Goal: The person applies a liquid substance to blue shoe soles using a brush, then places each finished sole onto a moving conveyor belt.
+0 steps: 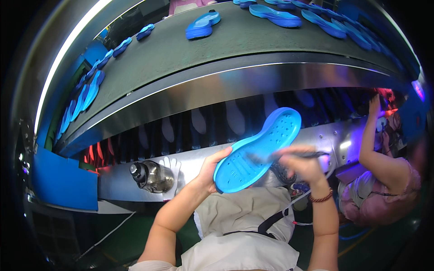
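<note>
- A see-through, smoky-looking bottle (160, 176) with a black cap (138, 172) is resting on the metal bench (118, 183); what it is holding inside cannot be told.
- A pale glove (174, 166) is lying just beside the bottle.
- The conveyor belt (176, 58) is carrying blue soles along its far side and both ends, one of them, a thick piece (202, 26), sitting apart from the rest.
- The blue shoe sole (242, 163) is being held aslant in front of the person, near the lap, its rimmed, perforated hollow facing up.
- The left hand (209, 169) is clamping the sole's near left end, its thumb lying along the edge.
- The right hand (304, 166) is gripping a slim dark tool (309, 155), the forearm reaching up from below; its blurred tip is appearing over the hollow, contact being impossible to tell.
- A co-worker (384, 180) is reaching forward at right.
</note>
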Demonstrator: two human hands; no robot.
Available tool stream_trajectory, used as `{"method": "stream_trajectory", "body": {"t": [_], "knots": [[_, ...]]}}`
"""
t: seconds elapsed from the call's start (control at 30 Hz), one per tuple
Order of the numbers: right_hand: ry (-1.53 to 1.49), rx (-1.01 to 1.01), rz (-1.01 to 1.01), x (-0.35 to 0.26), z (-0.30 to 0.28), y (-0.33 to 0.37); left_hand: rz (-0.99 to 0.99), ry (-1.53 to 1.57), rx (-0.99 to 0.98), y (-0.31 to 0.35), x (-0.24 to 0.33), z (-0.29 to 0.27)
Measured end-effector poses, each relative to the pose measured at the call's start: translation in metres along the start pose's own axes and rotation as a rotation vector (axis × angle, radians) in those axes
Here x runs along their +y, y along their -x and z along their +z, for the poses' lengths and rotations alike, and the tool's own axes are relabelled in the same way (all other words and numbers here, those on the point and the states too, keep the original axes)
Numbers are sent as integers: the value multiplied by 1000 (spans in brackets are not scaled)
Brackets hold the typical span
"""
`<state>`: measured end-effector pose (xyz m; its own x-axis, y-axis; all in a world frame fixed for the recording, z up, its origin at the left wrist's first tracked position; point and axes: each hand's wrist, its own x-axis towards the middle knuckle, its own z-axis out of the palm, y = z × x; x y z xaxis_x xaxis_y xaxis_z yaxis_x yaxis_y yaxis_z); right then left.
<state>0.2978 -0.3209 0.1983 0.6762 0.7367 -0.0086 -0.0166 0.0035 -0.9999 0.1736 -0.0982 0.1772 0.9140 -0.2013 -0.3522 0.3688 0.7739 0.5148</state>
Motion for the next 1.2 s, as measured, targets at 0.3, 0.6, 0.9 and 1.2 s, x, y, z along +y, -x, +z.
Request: {"method": "stream_trajectory", "body": {"t": [0.3,0.6,0.9,1.2], "knots": [[66,-116,-32,33,51,31,131,161,24,4,-46,-51],[-642,201,-154,98,4,54,882,-24,-96,110,85,-3],[-847,344,228,149,-10,52,1339,-38,80,23,194,20],[-802,321,48,157,-18,50,875,-2047,1111,-99,267,21]]}}
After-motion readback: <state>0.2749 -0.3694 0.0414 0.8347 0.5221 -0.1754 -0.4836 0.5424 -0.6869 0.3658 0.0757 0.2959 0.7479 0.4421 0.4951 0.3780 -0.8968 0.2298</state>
